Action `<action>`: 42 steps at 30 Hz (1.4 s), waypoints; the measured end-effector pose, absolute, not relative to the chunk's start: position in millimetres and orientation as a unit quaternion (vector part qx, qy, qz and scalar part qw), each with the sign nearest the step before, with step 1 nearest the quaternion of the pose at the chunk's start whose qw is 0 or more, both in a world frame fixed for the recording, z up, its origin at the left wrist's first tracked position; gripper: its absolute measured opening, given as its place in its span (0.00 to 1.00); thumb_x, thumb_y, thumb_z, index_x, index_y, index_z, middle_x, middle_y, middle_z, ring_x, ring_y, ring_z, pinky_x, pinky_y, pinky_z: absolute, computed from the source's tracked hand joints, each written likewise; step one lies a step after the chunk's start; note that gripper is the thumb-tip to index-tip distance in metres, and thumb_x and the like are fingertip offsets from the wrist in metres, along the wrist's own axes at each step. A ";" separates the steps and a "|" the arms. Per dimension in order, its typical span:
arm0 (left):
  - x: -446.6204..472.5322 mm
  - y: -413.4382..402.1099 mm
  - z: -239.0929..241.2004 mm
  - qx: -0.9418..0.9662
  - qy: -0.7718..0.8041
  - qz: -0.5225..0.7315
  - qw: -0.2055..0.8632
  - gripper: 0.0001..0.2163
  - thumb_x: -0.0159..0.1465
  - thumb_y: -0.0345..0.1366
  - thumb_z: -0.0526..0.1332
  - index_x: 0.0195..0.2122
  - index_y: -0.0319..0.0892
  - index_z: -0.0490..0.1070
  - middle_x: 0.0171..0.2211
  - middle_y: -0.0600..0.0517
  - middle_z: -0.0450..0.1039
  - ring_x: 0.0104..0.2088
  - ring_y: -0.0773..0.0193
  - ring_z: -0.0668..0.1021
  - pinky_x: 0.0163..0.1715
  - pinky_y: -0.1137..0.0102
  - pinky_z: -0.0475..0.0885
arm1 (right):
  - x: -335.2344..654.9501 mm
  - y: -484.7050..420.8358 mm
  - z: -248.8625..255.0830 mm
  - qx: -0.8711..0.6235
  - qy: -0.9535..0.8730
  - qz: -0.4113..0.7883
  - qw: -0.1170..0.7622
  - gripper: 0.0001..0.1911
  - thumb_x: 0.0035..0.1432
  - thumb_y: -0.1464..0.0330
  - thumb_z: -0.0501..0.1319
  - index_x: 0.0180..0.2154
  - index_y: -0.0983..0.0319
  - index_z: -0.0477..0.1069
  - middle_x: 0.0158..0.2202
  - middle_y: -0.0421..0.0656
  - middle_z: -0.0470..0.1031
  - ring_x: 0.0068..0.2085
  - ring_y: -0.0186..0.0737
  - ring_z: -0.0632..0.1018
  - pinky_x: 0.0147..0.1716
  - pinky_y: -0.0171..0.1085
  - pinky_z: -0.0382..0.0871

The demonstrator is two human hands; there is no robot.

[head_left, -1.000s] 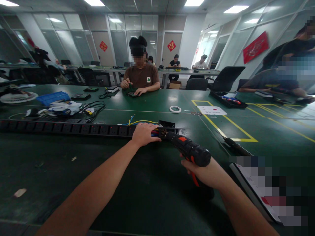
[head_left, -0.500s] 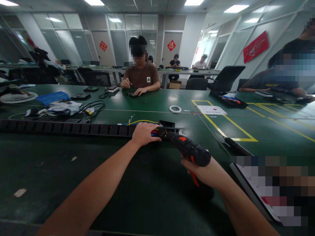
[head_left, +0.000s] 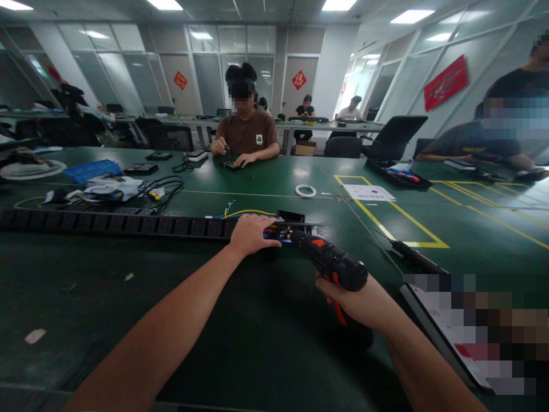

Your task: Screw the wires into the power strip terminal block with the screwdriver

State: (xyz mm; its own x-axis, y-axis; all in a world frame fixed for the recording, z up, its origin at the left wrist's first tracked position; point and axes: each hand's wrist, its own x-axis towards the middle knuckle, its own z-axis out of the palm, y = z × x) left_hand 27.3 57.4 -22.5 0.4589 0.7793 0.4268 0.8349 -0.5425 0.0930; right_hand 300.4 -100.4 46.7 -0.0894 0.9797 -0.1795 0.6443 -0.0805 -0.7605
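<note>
A long black power strip [head_left: 197, 227] lies across the green table, its right end open with coloured wires and small metal parts showing. My left hand [head_left: 251, 234] grips the strip near that end, fingers over the top and thumb along the near side. In my right hand [head_left: 347, 297] is a black and orange cordless drill [head_left: 330, 260], held by its handle. Its nose points left at the opened end, which is brightly lit there; whether the bit touches anything I cannot make out. Yellow and blue wires [head_left: 244, 213] stick up behind my left hand.
A black pen-like tool with a thin tip [head_left: 418, 256] lies to the right, near a partly blurred tablet-like board [head_left: 446, 337]. Farther back are a white ring [head_left: 305, 190], a paper sheet [head_left: 369, 192] and a blue tray [head_left: 93, 170]. A person [head_left: 246, 134] works opposite.
The opened end of the strip looks brighter at the drill's nose, and the nose sits very slightly farther right. My left hand has stayed in place.
</note>
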 end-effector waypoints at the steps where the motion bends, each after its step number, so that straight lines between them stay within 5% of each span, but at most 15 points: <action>1: 27.2 57.6 -22.6 -0.852 -0.474 -0.214 0.065 0.40 0.64 0.71 0.66 0.66 0.47 0.77 0.62 0.44 0.81 0.60 0.43 0.80 0.58 0.53 0.67 | 300.3 -100.2 46.6 -0.634 -0.640 0.370 0.228 0.07 0.56 0.65 0.68 0.38 0.59 0.76 0.26 0.39 0.80 0.29 0.44 0.82 0.31 0.39 0.74; 11: 28.0 57.2 -21.3 -0.850 -0.479 -0.210 0.060 0.39 0.63 0.70 0.67 0.67 0.47 0.77 0.62 0.43 0.81 0.60 0.43 0.80 0.58 0.53 0.68 | 299.2 -100.6 46.3 -0.643 -0.627 0.372 0.233 0.14 0.55 0.66 0.68 0.44 0.61 0.78 0.25 0.38 0.79 0.28 0.43 0.82 0.30 0.38 0.74; 42: 27.9 56.1 -20.0 -0.851 -0.478 -0.211 0.054 0.40 0.63 0.70 0.67 0.66 0.47 0.77 0.62 0.43 0.81 0.60 0.42 0.80 0.59 0.52 0.67 | 301.1 -100.8 42.8 -0.634 -0.639 0.364 0.237 0.10 0.55 0.64 0.68 0.40 0.60 0.78 0.26 0.40 0.80 0.29 0.44 0.82 0.30 0.38 0.74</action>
